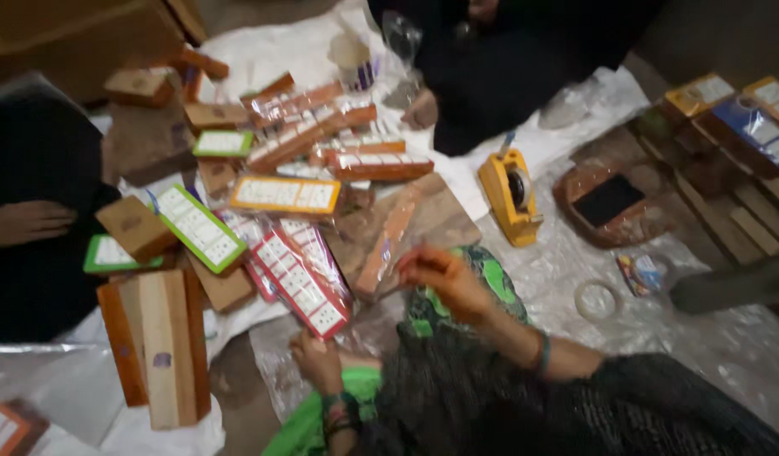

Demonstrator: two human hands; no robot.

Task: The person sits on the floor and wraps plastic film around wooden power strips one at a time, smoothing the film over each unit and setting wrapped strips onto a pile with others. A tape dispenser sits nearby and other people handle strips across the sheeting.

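From the head view, your left hand (pixel 317 361) sits at about 6 o'clock, its grip closed on the lower end of a red-edged packet (pixel 301 283) of white tablets in clear wrap. That packet runs up toward 11 o'clock and lies on other packets on the plastic sheet (pixel 744 338) covering the floor. Your right hand (pixel 444 274) is near the centre, fingers pinched together on the edge of a long clear-wrapped strip (pixel 389 245) that slants up toward 1 o'clock across a brown board (pixel 440 211); the blur hides how firmly it holds.

At 10 o'clock lie a green-edged packet (pixel 201 228) and a yellow-edged packet (pixel 285 195). A pile of orange packets (pixel 322 127) sits at 11 o'clock. A yellow tape dispenser (pixel 509 194) stands at 2 o'clock, and a tape roll (pixel 597 299) lies at 3 o'clock. Wooden blocks (pixel 163 346) rest at 8 o'clock. Another person's hand (pixel 26 224) lies at 9 o'clock.
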